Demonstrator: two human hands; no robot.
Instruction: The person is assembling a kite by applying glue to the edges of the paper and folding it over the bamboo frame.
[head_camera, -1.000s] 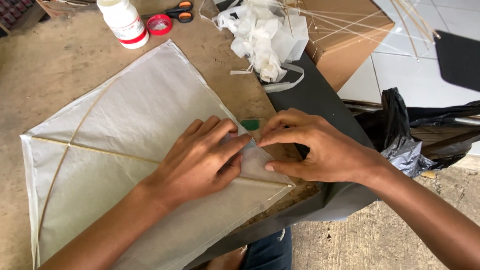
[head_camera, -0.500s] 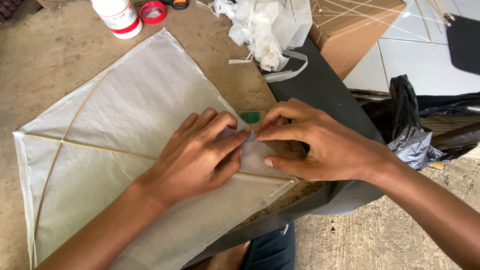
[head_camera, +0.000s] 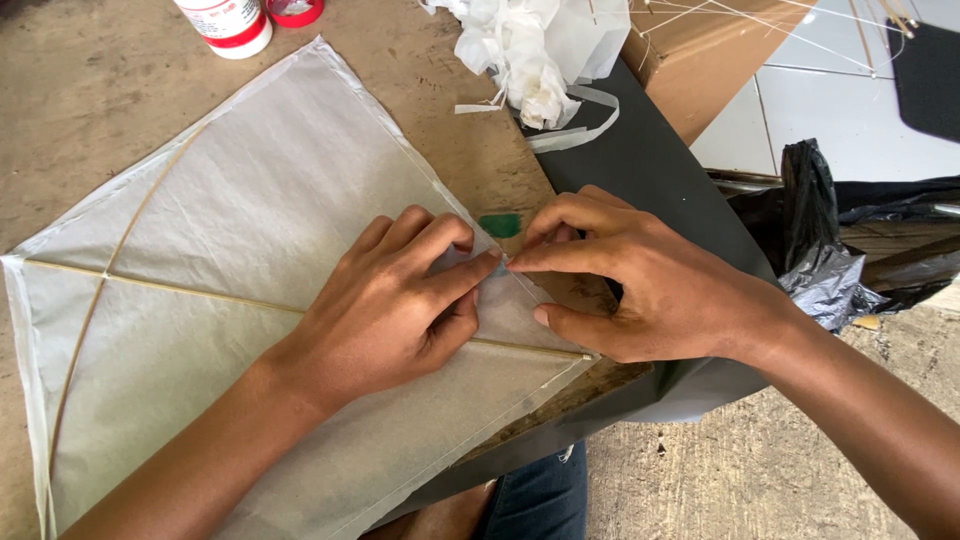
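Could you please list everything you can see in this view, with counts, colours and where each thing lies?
kite: one, white translucent paper on thin tan sticks, flat across the table
table: one, brown, worn, under the kite
green patch: one, small, on the table just beyond the fingertips
bottle: one, white with red band, top edge, partly cut off
red lid: one, beside the bottle
crumpled paper scraps: a heap, white, top centre
dark sheet: one, black, over the table's right edge
cardboard box: one, brown, top right
plastic bag: one, black, on the right
left hand: one, flat on the kite, fingertips at its edge
right hand: one, pinching the kite's edge, meeting the left fingertips
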